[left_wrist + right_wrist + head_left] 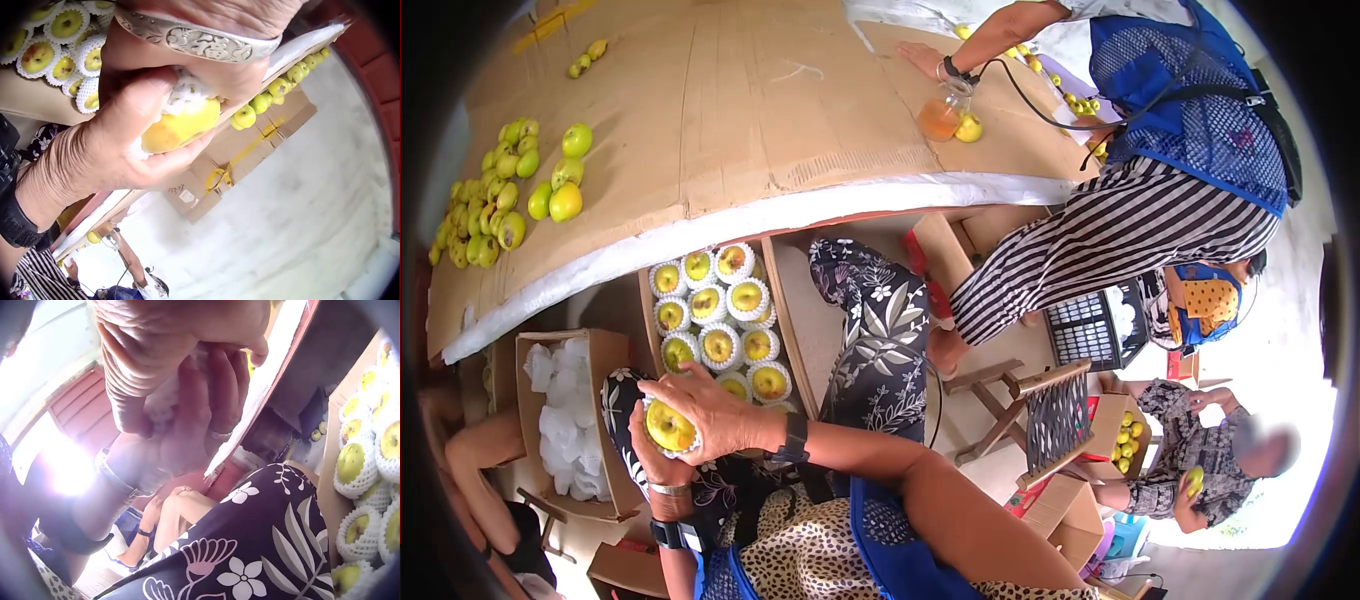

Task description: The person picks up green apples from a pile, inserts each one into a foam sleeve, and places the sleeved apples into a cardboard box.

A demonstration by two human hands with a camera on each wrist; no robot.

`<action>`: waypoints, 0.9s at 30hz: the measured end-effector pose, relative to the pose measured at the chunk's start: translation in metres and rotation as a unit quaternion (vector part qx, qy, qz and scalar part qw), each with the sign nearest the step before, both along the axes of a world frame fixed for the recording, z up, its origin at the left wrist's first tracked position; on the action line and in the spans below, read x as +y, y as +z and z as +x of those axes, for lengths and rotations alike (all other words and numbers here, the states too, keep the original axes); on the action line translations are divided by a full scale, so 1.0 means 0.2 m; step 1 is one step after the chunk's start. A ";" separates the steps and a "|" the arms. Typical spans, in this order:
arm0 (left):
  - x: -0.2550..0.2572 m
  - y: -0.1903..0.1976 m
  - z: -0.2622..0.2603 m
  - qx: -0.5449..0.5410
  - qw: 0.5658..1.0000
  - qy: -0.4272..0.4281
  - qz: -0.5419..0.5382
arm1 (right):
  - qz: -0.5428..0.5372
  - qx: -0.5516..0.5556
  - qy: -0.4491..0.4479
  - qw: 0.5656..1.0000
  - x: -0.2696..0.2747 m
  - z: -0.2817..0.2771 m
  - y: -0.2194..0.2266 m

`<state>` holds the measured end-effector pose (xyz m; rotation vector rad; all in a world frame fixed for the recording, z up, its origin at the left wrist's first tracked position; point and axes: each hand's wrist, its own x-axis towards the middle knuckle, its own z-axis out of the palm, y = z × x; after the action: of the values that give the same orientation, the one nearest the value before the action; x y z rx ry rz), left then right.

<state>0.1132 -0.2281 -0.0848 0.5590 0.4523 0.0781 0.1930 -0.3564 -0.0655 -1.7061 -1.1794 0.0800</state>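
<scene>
Both hands hold a yellow-green apple (pixel 670 427) in a white foam net, over the lap. The left hand (pixel 662 467), with a silver bangle at its wrist, cups the apple from below. From the right and above, the right hand (pixel 725 415) curls its fingers round the same apple. In the left wrist view, the foam net (pixel 187 90) bunches between the hands while the apple's yellow side (pixel 184 128) shows bare. Just beyond the hands, a cardboard box (pixel 793 330) holds rows of apples (pixel 718 345) in foam nets.
A carton (pixel 618 350) of white foam nets (pixel 565 420) stands at the left. Loose apples (pixel 485 215) lie on the cardboard-covered table (pixel 730 110). Across it, a person in striped trousers (pixel 1100 235) leans beside a glass jug (pixel 942 118). A folding stool (pixel 1055 420) stands at the right.
</scene>
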 end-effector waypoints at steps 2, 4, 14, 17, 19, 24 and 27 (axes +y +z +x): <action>-0.03 0.06 0.02 0.004 1.000 -0.005 -0.024 | -0.005 0.010 0.017 1.000 0.00 0.02 0.02; -0.04 0.07 0.02 0.008 1.000 0.001 -0.014 | -0.011 0.023 0.022 0.999 -0.02 0.02 0.02; -0.01 0.08 0.06 0.074 0.995 0.056 -0.018 | -0.010 0.033 0.005 0.999 0.04 0.06 0.05; 0.00 0.07 0.07 0.097 0.993 0.063 0.013 | -0.010 0.042 0.003 0.999 0.04 0.07 0.06; 0.00 0.05 0.07 0.103 0.992 0.065 0.008 | -0.015 0.046 0.001 0.999 0.03 0.07 0.05; 0.05 -0.11 0.05 0.113 0.990 0.084 0.012 | -0.006 0.044 -0.016 0.999 0.05 0.05 -0.03; 0.07 -0.11 0.07 0.122 0.991 0.057 -0.008 | -0.023 0.077 -0.006 0.997 0.02 0.09 0.01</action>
<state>0.1271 -0.2151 -0.1062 0.5298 0.7219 0.1158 0.2101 -0.3520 -0.0640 -1.7152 -1.0592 0.2293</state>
